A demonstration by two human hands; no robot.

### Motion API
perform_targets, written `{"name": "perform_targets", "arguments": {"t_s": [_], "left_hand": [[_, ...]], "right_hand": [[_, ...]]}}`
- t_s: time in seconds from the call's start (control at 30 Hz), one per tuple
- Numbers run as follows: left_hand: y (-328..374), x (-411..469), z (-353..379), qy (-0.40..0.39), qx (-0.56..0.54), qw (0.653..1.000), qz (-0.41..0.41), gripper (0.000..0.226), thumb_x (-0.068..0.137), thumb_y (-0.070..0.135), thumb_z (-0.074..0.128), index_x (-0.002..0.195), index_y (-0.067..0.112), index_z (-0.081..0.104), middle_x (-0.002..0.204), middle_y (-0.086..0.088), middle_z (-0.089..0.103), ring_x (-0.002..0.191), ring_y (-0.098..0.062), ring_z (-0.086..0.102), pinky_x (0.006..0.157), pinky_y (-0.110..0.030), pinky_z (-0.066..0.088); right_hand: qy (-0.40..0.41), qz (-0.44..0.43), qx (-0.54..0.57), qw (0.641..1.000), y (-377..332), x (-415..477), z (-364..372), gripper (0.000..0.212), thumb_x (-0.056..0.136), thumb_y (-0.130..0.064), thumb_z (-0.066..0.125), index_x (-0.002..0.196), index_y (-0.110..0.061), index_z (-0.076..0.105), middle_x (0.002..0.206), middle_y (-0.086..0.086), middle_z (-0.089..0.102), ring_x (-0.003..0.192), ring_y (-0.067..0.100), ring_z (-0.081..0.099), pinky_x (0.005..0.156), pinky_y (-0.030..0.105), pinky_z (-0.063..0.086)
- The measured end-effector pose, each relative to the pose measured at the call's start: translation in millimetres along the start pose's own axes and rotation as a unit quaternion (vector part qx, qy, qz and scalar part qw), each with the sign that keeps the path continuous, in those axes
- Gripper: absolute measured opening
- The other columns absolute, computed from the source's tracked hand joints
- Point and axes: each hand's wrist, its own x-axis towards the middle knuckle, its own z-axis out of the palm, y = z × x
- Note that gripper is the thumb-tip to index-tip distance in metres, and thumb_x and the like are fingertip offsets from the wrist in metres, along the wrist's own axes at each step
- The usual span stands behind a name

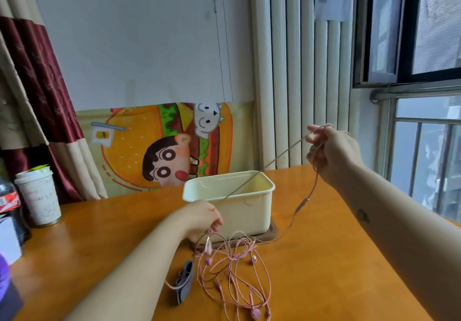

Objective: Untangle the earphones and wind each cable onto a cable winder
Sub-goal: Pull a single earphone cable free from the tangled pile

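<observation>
Head view: the right hand (pixel 331 153) is raised at centre right, fingers curled and pinching a pink cable (pixel 259 171). The left hand (pixel 202 217), low at centre, grips the same cable, which is pulled taut between them across one cream box (pixel 247 211). The pink earphone tangle (pixel 234 270) lies on the table (pixel 324 270) just below the left hand, with at least three earbuds showing. One grey cable winder (pixel 185 280) lies at its left.

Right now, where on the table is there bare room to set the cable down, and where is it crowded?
Bare table between the paper cup and the cream box; also right of the earphone tangle, under the right forearm. Crowded: in front of the box, tangle plus cable winder.
</observation>
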Motion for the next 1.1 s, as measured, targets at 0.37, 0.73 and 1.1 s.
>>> {"name": "perform_targets", "arguments": {"t_s": [0.37, 0.73, 1.1], "left_hand": [[25, 3, -21, 0.196, -0.361, 0.894, 0.176, 0.035, 0.106, 0.025, 0.033, 0.097, 0.014, 0.064, 0.062, 0.004, 0.046, 0.062, -0.009, 0.052, 0.07, -0.025, 0.048], [52, -17, 49, -0.097, -0.08, 0.964, 0.233, 0.065, 0.082, 0.046, 0.072, 0.138, 0.023, 0.048, 0.128, 0.005, 0.062, 0.12, -0.008, 0.056, 0.106, -0.032, 0.044], [70, -11, -21, 0.136, -0.32, 0.905, 0.244, 0.038, 0.107, 0.022, 0.027, 0.084, 0.011, 0.056, 0.068, -0.002, 0.051, 0.06, -0.012, 0.052, 0.064, -0.025, 0.048]], "right_hand": [[-0.033, -0.11, -0.038, 0.993, -7, -2, 5, 0.031, 0.104, -0.025, 0.032, 0.107, -0.016, 0.061, 0.108, 0.001, 0.071, 0.038, 0.006, 0.033, 0.043, 0.019, 0.032], [-0.213, -0.01, 0.141, 0.967, -27, -29, 45, 0.026, 0.103, -0.02, 0.036, 0.104, -0.008, 0.059, 0.101, 0.011, 0.069, 0.078, 0.022, 0.069, 0.088, 0.036, 0.054], [-0.102, -0.045, 0.146, 0.983, -25, -16, 16, 0.027, 0.103, -0.02, 0.037, 0.103, -0.007, 0.061, 0.103, 0.014, 0.067, 0.1, 0.027, 0.067, 0.085, 0.036, 0.054]]}}
